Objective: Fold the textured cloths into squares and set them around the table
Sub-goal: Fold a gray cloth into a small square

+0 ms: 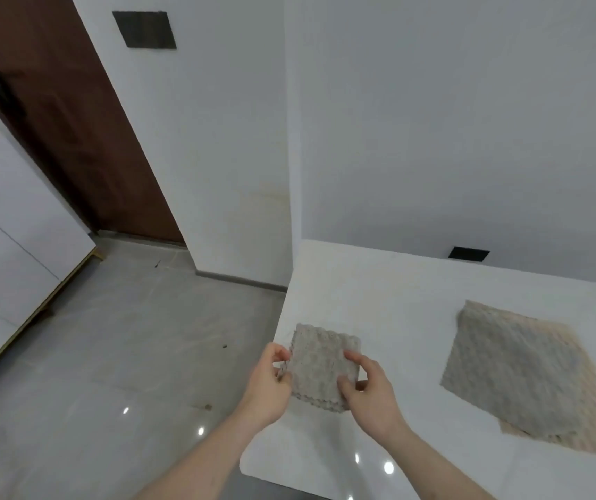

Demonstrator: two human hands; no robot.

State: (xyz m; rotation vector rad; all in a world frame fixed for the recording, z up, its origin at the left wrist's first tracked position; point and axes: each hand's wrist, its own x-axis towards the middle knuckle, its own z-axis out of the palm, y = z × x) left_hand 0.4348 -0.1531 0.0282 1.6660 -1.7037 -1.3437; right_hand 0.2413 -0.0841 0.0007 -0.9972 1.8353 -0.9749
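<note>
Holding small folded grey textured square cloth [321,369] between left hand [267,384] and right hand [372,395], both pinching; bare white table [379,304] corner at 12 o'clock.

folded cloth [320,366] over the worktop [390,301] near its left edge, between the hands: left hand [267,384] at its left side, right hand [370,391] at its right | unfolded cloths [527,377] stacked flat on worktop, well right of it | floor [127,337] left of worktop | cabinet [8,240] far left | wall [451,120] behind worktop
</note>
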